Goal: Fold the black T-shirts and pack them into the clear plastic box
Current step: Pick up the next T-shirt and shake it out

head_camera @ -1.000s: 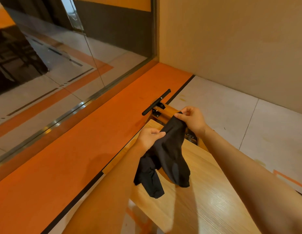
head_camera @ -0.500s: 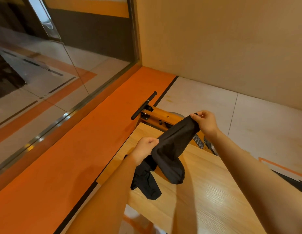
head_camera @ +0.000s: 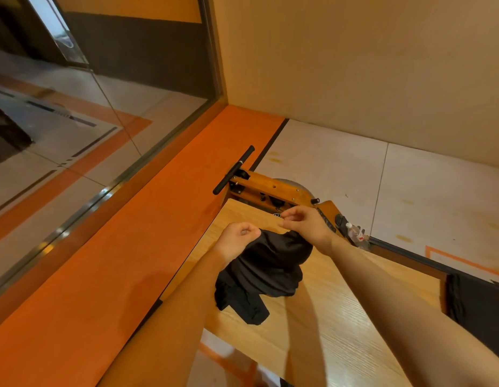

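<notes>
Fabric of a crumpled black T-shirt (head_camera: 266, 272) hangs bunched over the light wooden tabletop (head_camera: 340, 317), gathered under both my hands. My left hand (head_camera: 238, 237) is a tight fist on the shirt's upper edge. My right hand (head_camera: 305, 223) has its fingers curled, thumb and forefinger pinched together just above the cloth; whether they hold any fabric I cannot tell. Beyond the table's far edge stands an orange wooden frame with a black bar handle (head_camera: 234, 170), and a small clear plastic bottle (head_camera: 354, 233) lies beside it. A second dark cloth (head_camera: 474, 303) drapes the table's right edge. A glass wall (head_camera: 89, 107) runs along my left.
</notes>
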{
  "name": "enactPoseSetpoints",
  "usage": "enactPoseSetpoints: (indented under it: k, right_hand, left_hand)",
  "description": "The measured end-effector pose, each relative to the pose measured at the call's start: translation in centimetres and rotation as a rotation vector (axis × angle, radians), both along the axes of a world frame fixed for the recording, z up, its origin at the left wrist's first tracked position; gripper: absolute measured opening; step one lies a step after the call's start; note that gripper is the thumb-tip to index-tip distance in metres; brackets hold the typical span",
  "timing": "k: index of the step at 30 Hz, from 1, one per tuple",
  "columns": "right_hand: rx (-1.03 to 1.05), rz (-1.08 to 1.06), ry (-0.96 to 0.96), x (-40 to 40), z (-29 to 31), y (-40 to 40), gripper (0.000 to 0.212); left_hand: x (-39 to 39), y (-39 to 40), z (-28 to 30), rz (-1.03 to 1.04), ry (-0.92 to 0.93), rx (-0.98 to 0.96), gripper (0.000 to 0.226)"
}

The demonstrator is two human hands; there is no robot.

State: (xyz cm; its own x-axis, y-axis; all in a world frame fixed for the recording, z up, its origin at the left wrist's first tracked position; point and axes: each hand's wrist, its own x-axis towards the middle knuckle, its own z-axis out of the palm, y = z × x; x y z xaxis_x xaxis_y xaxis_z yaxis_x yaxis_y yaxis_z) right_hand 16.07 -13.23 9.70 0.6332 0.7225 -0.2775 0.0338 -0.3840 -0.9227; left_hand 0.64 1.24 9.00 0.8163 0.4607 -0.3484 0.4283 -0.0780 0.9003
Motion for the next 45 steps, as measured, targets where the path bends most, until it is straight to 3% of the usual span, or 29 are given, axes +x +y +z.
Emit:
enactPoseSetpoints:
  k: [4,11,18,25,31,40,45]
  right_hand:
    - [-0.034,0.179,0.109,-1.5,-0.3,1.2,0.04]
    - [-0.059,0.287,0.107,-1.4,-0.6,2.1,0.019]
    - [-0.09,0.147,0.071,-0.1,-0.5,1.8,0.011]
    - [-0.11,-0.085,-0.049,1.6,-2.0,0.0,0.021]
    - [-0.051,-0.316,-0.115,3.1,-2.2,-0.7,0.016]
    - [-0.088,-0.343,-0.127,4.3,-2.8,-1.8,0.014]
    - [-0.105,-0.421,-0.09,5.1,-3.4,-3.5,0.019]
  left_hand:
    - [-0.3,0.1,0.1,-0.022,0.012,0.034,0.011]
    - [-0.7,0.3,-0.2,0.015,0.018,0.021,0.007]
    - [-1.3,0.1,-1.3,-0.036,0.102,-0.062,0.012]
    - [-1.4,0.8,-2.1,-0.015,0.15,-0.054,0.024]
    - [-2.0,1.1,-2.6,-0.125,0.165,-0.023,0.009]
    - [-2.0,1.3,-2.4,-0.044,0.143,-0.019,0.02]
    - [-2.4,1.8,-2.3,0.015,0.183,-0.013,0.011]
